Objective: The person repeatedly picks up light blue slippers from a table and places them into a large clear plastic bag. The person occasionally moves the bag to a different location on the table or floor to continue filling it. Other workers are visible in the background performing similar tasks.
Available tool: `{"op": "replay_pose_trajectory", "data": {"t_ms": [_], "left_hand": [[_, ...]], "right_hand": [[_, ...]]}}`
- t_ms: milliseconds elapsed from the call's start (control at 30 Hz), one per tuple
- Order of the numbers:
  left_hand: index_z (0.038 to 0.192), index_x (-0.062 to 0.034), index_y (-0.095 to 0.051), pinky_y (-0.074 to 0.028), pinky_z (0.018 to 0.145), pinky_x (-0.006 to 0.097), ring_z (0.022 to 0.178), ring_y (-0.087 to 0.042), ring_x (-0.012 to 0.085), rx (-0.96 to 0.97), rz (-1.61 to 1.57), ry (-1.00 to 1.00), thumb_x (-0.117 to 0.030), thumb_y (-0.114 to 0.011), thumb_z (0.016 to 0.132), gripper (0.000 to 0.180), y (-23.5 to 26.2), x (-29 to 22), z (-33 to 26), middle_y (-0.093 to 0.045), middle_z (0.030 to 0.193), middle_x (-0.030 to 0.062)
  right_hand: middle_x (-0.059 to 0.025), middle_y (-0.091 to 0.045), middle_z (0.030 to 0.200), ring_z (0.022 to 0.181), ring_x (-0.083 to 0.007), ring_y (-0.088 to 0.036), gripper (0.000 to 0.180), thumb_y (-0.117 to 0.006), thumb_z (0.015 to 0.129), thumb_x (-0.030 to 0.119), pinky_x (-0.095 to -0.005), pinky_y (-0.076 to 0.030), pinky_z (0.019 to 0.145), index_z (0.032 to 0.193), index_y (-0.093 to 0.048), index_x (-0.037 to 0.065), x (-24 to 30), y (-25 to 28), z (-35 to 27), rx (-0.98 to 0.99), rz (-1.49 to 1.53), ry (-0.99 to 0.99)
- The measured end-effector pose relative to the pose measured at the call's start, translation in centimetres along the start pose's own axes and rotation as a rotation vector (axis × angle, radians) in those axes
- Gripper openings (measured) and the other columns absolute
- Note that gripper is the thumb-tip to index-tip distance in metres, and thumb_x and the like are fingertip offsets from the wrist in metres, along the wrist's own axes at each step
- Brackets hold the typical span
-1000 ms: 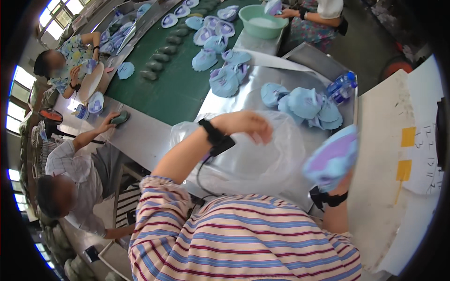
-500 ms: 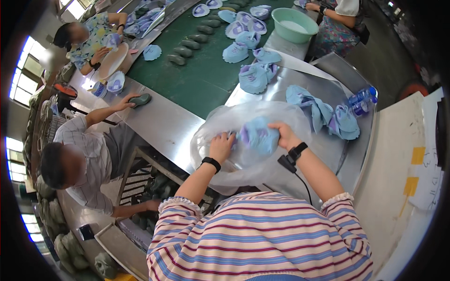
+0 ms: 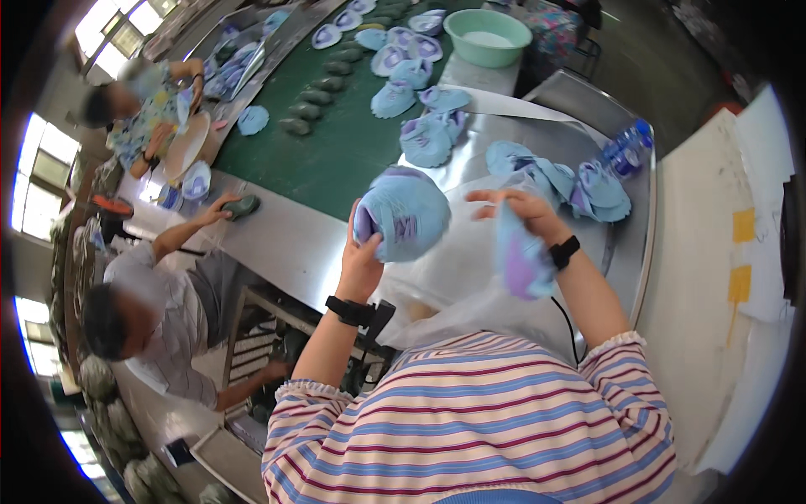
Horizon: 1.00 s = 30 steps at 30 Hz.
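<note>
My left hand (image 3: 363, 262) grips a light blue shoe upper (image 3: 416, 217) by its purple-lined opening, thumb inside the edge, and holds it up with its purple lacing showing. Below my right hand (image 3: 525, 212) hangs a second blue and purple shoe upper (image 3: 522, 256), blurred by motion. Its fingers stretch to the left, and the piece appears pinched under the palm. A clear plastic bag (image 3: 437, 290) lies spread on the metal table between my forearms, partly under both pieces.
More blue uppers (image 3: 600, 193) lie to the right beside water bottles (image 3: 628, 149). Dark green shoe lasts (image 3: 309, 110) line the green belt (image 3: 332, 164). A green basin (image 3: 489, 39) stands at the back. On the left, one co-worker's hand (image 3: 220, 208) holds a last; another co-worker sits farther back.
Both hands have risen from the plastic bag and moved apart. My left hand now holds up one upper; the other hangs at my right hand, which has turned over.
</note>
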<state>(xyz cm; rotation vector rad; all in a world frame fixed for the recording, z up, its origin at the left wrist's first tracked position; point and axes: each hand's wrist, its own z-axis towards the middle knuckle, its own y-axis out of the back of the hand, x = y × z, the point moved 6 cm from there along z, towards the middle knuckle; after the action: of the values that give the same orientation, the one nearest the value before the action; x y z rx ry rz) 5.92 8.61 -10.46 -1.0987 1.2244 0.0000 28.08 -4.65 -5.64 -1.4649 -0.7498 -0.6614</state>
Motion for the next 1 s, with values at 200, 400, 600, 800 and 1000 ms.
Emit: {"op": "replay_pose_trajectory", "data": {"t_ms": [200,400,600,800,1000], "left_hand": [[0.136,-0.0041,-0.02,-0.032,0.098,0.028,0.118,-0.041,0.0223,0.051,0.295,-0.113,-0.005,-0.064,0.078,0.073,-6.4,3.2,0.1,-0.035,0.134,0.0105],[0.127,-0.0006,-0.037,-0.034,0.099,0.039,0.118,-0.043,0.0258,0.447,-0.274,0.42,-0.051,-0.041,0.087,0.065,-7.8,1.6,0.4,-0.046,0.127,0.0151],[0.126,-0.0026,-0.039,-0.038,0.096,0.04,0.112,-0.049,0.026,0.024,-0.125,0.224,-0.041,-0.042,0.091,0.052,-5.0,2.9,3.0,-0.049,0.123,0.0133],[0.124,-0.006,-0.042,-0.029,0.102,0.047,0.12,-0.039,0.0257,-0.132,-0.472,-0.051,-0.038,-0.052,0.085,0.051,-3.1,0.6,2.5,-0.046,0.126,0.0115],[0.122,-0.0057,-0.044,-0.024,0.104,0.05,0.121,-0.038,0.0256,0.12,-0.54,-0.042,-0.019,-0.059,0.077,0.049,-4.8,-0.6,2.3,-0.046,0.128,0.0088]], "right_hand": [[-0.0084,-0.045,0.122,0.102,-0.0197,-0.049,0.015,-0.065,0.079,0.016,-0.0297,-0.037,0.088,0.087,-0.062,0.003,-3.8,-0.3,1.2,-0.338,-0.372,0.034],[-0.0066,-0.049,0.109,0.093,-0.02,-0.051,0.019,-0.068,0.075,0.017,-0.0293,-0.039,0.082,0.083,-0.061,0.001,0.8,-1.3,-0.3,-0.395,-0.962,0.241],[-0.0122,-0.048,0.103,0.094,-0.0275,-0.05,0.02,-0.072,0.064,0.013,-0.031,-0.042,0.074,0.078,-0.062,0.003,0.7,-3.7,-0.8,-0.581,-1.399,0.518],[-0.0143,-0.049,0.093,0.087,-0.0291,-0.049,0.019,-0.075,0.058,0.021,-0.036,-0.041,0.079,0.067,-0.063,0.009,0.2,-7.0,-4.7,-0.316,-1.377,0.484],[0.0015,-0.053,0.074,0.068,-0.0092,-0.051,0.019,-0.069,0.07,0.019,-0.0234,-0.042,0.064,0.072,-0.056,0.006,0.0,-0.3,-6.7,-0.218,-0.022,0.308]]}}
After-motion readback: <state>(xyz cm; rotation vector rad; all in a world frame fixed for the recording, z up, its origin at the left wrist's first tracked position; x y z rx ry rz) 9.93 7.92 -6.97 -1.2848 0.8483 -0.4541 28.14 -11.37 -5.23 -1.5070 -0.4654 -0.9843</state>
